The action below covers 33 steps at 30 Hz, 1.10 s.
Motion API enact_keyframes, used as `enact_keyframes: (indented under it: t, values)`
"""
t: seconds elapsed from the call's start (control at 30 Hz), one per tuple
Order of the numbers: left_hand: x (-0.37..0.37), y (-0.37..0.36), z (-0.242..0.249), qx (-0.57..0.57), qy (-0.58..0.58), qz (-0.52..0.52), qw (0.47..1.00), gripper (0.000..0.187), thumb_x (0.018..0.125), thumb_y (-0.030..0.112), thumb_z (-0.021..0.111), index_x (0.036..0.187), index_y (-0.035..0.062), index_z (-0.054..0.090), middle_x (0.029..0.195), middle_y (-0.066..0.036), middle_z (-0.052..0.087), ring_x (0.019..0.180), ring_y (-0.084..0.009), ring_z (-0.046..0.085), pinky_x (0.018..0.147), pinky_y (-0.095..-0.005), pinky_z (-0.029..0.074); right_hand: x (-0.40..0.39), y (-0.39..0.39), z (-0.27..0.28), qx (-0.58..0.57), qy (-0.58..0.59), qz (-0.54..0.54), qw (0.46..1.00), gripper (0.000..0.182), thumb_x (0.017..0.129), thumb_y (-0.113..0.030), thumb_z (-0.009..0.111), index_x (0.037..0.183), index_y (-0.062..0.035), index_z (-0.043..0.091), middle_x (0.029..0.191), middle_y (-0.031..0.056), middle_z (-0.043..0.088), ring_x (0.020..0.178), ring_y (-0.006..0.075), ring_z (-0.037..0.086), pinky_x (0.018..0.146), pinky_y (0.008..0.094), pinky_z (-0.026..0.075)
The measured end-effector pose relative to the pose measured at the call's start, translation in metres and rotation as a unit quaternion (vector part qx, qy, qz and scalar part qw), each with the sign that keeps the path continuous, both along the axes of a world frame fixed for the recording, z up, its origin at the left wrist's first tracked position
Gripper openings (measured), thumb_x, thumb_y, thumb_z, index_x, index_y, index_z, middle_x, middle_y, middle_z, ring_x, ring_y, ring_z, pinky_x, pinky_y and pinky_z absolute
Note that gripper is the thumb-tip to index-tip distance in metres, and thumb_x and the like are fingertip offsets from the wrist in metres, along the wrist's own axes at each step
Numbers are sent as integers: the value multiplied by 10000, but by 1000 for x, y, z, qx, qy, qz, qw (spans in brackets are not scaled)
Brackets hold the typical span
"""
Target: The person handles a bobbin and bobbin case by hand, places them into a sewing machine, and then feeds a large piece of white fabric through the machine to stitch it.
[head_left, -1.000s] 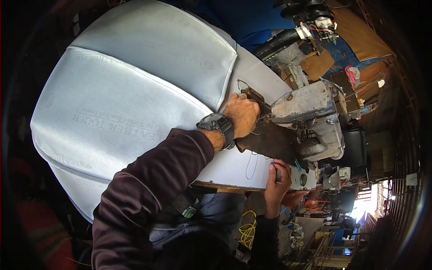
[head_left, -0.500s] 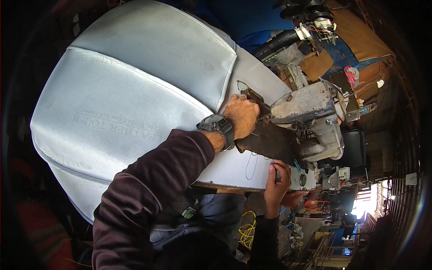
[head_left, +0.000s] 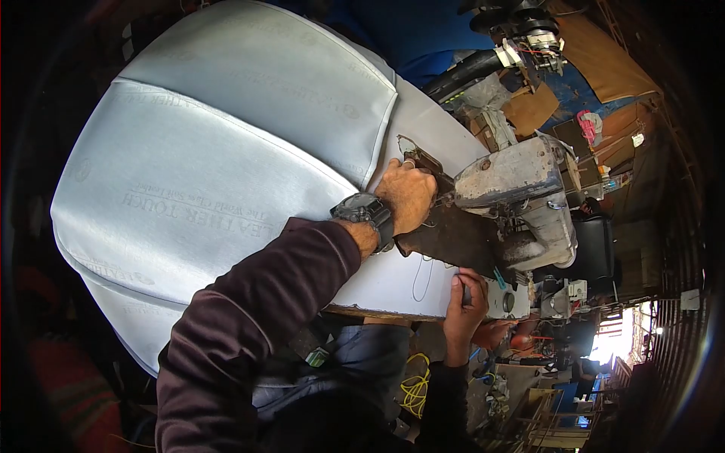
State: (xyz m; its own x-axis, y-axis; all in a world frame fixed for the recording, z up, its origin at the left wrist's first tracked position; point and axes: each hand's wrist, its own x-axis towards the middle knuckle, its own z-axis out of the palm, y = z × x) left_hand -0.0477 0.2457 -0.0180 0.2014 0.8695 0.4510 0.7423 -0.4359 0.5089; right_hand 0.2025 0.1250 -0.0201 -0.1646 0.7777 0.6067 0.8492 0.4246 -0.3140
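Note:
My left hand (head_left: pixel 408 195), with a ring and a black wristwatch (head_left: pixel 364 214), is curled closed at the bed of a worn grey sewing machine (head_left: pixel 513 177). Its fingertips reach down by a small opening (head_left: pixel 408 143) in the white tabletop and are hidden from me. Beside this hand a dark brown piece of material (head_left: pixel 449 235) lies under the machine head. My right hand (head_left: pixel 464 306) is at the table's near edge, thumb and fingers bent together around something dark that I cannot make out. A loose dark thread (head_left: pixel 421 278) loops on the white tabletop (head_left: pixel 385 287) between the hands.
A large silvery-grey sewn cover (head_left: pixel 204 166) printed with lettering spreads over the table's left side. A turquoise tool (head_left: pixel 499 278) lies by the machine. Yellow cord (head_left: pixel 414 386) is on the floor below. Cluttered scraps and a brown sheet (head_left: pixel 604 57) are behind the machine.
Both hands, the machine and the cover keep their places. In the background, a dark figure now shows near the bright doorway.

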Motion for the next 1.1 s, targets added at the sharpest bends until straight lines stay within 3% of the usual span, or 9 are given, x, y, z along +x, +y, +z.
enact_keyframes:
  t: [0.3,0.47,0.57,0.67,0.8,1.1]
  values:
    - [-5,-3,3,0,-35,-20,999,139,871,214,707,943,139,798,985,-73,733,1031,-296,666,936,-461,467,-1,22,16,-100,57,47,992,95,920,-42,706,1002,6,701,1100,137,726,1031,288,672,938,385,516]
    - [-9,-5,6,-10,-38,-52,998,124,874,189,707,929,129,801,990,-69,733,1010,-308,661,910,-464,449,-27,80,23,-114,117,148,975,109,935,-21,691,1021,45,705,1088,156,741,997,232,705,900,318,537]
    - [-10,-4,4,-7,-40,-65,997,113,881,217,731,932,148,804,979,-55,736,994,-304,662,894,-453,442,-35,109,11,-223,228,143,937,133,924,-22,724,1038,44,743,1080,117,748,986,153,690,886,296,551]
    - [-11,-1,4,-26,-47,-78,995,120,882,249,751,947,166,809,966,-45,738,983,-299,662,892,-454,437,-49,109,16,-285,292,140,902,139,915,-21,748,1042,35,759,1077,108,744,987,147,687,895,292,558]
    - [-10,-3,6,-21,-46,-74,996,139,889,270,755,960,165,812,973,-46,740,982,-301,664,898,-465,433,-50,110,11,-234,241,154,929,138,916,-9,760,1046,38,764,1050,75,743,929,117,687,868,256,562]
    - [-8,-5,9,-36,-44,-57,997,143,885,252,754,945,138,816,981,-90,748,993,-323,670,920,-481,444,-56,112,10,-245,236,119,933,141,925,-56,758,1029,38,767,980,84,757,863,112,673,795,282,564]
